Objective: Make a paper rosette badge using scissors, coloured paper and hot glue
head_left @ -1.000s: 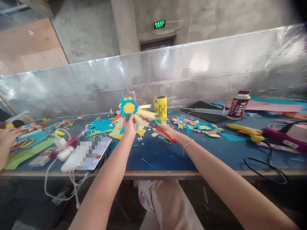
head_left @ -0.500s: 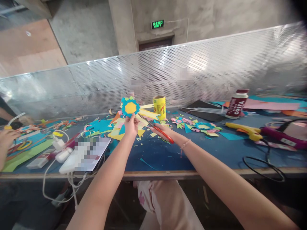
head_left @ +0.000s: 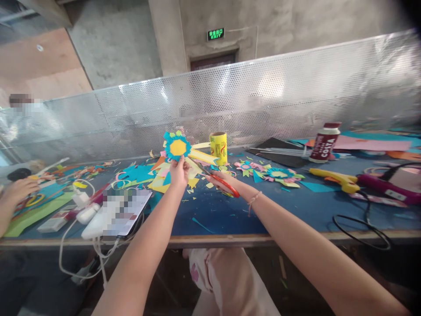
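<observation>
My left hand (head_left: 180, 172) pinches the lower edge of a paper flower (head_left: 178, 148) and holds it up above the table. The flower has a yellow centre, a ring of blue petals and a few green tips. Pale yellow paper strips (head_left: 205, 156) stick out from it to the right. My right hand (head_left: 223, 180) is closed round the red handles of a pair of scissors (head_left: 232, 188). Their blades point up and left, close to the strips below the flower; whether they touch paper I cannot tell. Coloured paper scraps (head_left: 158, 181) lie beneath my left hand.
Behind the hands stands a yellow cardboard tube (head_left: 219, 148). Right are finished-looking paper flowers (head_left: 279, 174), a yellow glue gun (head_left: 335, 179) with black cable and a Costa bottle (head_left: 325, 142). Left are a tablet (head_left: 131, 215), white chargers and cables, and another person's hand (head_left: 19, 193).
The paper flower has shifted slightly left and turned a little in my left hand. The scissors have barely moved. At the far left, the other person's hand has moved further into view.
</observation>
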`<action>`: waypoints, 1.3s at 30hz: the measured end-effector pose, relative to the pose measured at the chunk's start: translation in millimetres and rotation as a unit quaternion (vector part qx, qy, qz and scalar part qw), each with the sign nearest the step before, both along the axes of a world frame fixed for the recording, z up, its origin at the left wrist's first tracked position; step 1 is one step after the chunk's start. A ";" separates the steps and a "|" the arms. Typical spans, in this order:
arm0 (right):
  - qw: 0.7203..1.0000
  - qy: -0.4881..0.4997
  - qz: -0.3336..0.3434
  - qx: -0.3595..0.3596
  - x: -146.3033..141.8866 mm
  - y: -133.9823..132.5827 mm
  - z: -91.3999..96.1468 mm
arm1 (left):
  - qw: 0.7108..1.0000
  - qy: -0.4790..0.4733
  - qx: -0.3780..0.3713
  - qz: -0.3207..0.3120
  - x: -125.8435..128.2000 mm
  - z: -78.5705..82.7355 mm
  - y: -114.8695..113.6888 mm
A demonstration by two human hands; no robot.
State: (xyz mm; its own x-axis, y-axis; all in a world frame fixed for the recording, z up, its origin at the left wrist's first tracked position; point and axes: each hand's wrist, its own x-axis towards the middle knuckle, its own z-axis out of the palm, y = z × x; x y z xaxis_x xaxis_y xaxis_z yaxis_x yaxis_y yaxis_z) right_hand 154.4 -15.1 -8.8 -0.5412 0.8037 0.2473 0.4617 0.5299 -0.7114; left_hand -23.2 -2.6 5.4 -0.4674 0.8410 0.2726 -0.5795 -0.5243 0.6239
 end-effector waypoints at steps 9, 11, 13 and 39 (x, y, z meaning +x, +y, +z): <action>0.999 0.002 0.008 -0.045 1.1 -12.9 6.9 | 1.000 -0.003 -0.010 0.001 1.7 1.7 -2.6; 0.999 0.007 0.008 -0.046 0.5 -13.9 6.8 | 1.000 -0.003 -0.013 0.004 2.0 1.7 -2.5; 0.999 0.011 0.008 -0.052 -0.4 -12.8 5.6 | 1.000 -0.004 -0.016 0.007 1.9 1.6 -2.2; 0.998 -0.023 -0.044 0.028 -6.0 -12.1 8.9 | 1.000 -0.003 -0.004 -0.011 2.8 1.1 -3.0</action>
